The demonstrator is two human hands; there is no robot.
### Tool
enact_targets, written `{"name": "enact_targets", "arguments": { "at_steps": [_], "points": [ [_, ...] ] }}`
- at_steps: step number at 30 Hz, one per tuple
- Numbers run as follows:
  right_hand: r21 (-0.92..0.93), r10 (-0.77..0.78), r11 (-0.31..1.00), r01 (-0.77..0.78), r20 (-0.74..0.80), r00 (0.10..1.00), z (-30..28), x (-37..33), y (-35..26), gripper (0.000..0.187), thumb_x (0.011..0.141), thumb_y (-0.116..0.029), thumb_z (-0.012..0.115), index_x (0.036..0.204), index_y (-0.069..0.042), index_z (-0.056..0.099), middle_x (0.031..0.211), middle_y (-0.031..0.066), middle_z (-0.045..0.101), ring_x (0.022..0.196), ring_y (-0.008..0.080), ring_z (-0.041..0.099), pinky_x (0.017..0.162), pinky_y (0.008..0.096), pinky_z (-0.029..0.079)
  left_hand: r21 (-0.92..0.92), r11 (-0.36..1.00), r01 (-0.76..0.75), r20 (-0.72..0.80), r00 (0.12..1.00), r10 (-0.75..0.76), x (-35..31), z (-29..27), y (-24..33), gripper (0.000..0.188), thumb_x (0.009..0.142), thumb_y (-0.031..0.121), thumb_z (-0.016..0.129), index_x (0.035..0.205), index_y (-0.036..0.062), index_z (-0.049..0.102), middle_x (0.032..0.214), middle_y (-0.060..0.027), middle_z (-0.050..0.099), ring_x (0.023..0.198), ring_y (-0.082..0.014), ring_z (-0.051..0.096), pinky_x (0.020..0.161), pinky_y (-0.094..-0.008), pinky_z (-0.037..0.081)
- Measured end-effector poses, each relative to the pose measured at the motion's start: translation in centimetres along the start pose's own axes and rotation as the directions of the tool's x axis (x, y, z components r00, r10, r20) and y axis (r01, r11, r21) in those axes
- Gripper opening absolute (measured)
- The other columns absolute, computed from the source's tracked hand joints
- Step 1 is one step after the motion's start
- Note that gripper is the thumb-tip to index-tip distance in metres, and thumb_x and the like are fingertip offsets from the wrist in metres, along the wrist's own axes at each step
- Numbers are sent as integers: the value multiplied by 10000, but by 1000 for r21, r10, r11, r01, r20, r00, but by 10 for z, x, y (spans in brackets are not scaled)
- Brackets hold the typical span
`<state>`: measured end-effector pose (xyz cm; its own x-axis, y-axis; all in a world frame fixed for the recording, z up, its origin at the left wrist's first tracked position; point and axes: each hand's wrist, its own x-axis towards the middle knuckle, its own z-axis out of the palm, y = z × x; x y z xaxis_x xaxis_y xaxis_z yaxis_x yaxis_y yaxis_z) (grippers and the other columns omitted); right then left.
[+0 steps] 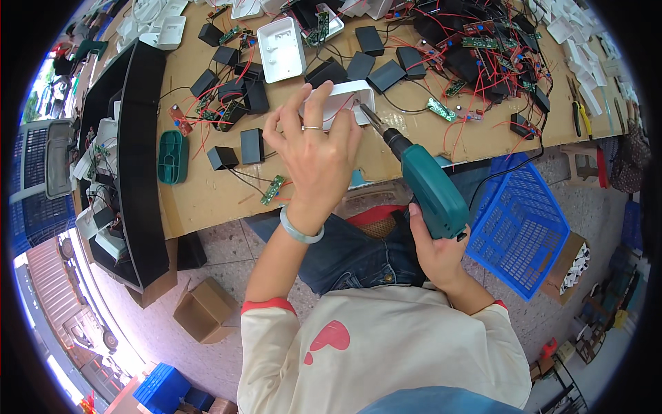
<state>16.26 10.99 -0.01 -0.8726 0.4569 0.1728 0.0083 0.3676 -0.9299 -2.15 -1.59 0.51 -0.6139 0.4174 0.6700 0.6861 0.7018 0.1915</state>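
My left hand [314,155] holds a small white plastic housing [349,95] at the table's near side, its fingers curled over the rim and into it. My right hand [438,250] grips the rear of a green electric screwdriver [429,183]. The screwdriver slants toward the housing, its tip at the right inner end. Whether the tip meets a screw is too small to tell. A thin red wire shows inside the housing. Near my left wrist lies a small green circuit board [273,190] wired to a black box [223,158].
Black boxes, red wires and circuit boards form a heap [476,55] at the far right. An open white shell [281,50] lies behind the housing. A green compartment tray [172,157] and a black bin [141,165] stand left. Pliers [585,119] lie right; a blue crate [517,228] stands below.
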Motion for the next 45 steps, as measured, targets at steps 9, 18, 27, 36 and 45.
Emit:
{"name": "enact_targets", "arguments": {
  "at_steps": [9, 18, 27, 36, 45],
  "points": [
    [-21, -31, 999, 31, 32, 999, -4, 2, -4, 341, 897, 5, 710, 1204, 40, 565, 1005, 129, 686, 822, 160, 679, 741, 274, 534, 38, 999, 19, 11, 1000, -19, 0, -3, 2, 106, 751, 154, 798, 842, 119, 755, 1259, -29, 634, 1186, -280, 560, 981, -462, 328],
    [-75, -39, 996, 42, 46, 998, -7, 1, -8, 336, 899, 3, 702, 1201, 34, 556, 1003, 127, 675, 837, 174, 675, 759, 282, 530, 0, 1000, 9, 8, 1000, -9, -2, 0, 0, 122, 742, 157, 772, 831, 92, 722, 1285, -53, 606, 1225, -301, 513, 1007, -522, 314],
    [18, -10, 1000, 10, -9, 1000, -6, 0, -8, 344, 887, 9, 719, 1196, 38, 571, 1012, 104, 679, 822, 116, 648, 739, 255, 521, -8, 1000, 17, 6, 1000, -17, -2, -1, 0, 127, 733, 153, 776, 832, 93, 724, 1284, -51, 607, 1228, -298, 511, 1012, -519, 312],
    [12, 25, 1000, -24, -78, 997, -19, -6, -21, 267, 871, 6, 740, 1118, 50, 648, 1020, 122, 669, 879, 140, 644, 749, 259, 514, 34, 999, 27, 15, 1000, -27, 1, -4, 3, 96, 757, 159, 801, 826, 111, 756, 1240, -37, 647, 1179, -281, 565, 993, -458, 322],
    [33, 7, 999, 0, -199, 980, -32, -6, -14, 309, 916, 99, 606, 1213, 63, 529, 818, 89, 617, 618, 118, 566, 562, 270, 503, -1, 1000, 16, 19, 1000, -16, 0, -3, 2, 95, 767, 156, 758, 830, 89, 735, 1276, -56, 612, 1219, -302, 515, 1022, -526, 305]
  ]
}}
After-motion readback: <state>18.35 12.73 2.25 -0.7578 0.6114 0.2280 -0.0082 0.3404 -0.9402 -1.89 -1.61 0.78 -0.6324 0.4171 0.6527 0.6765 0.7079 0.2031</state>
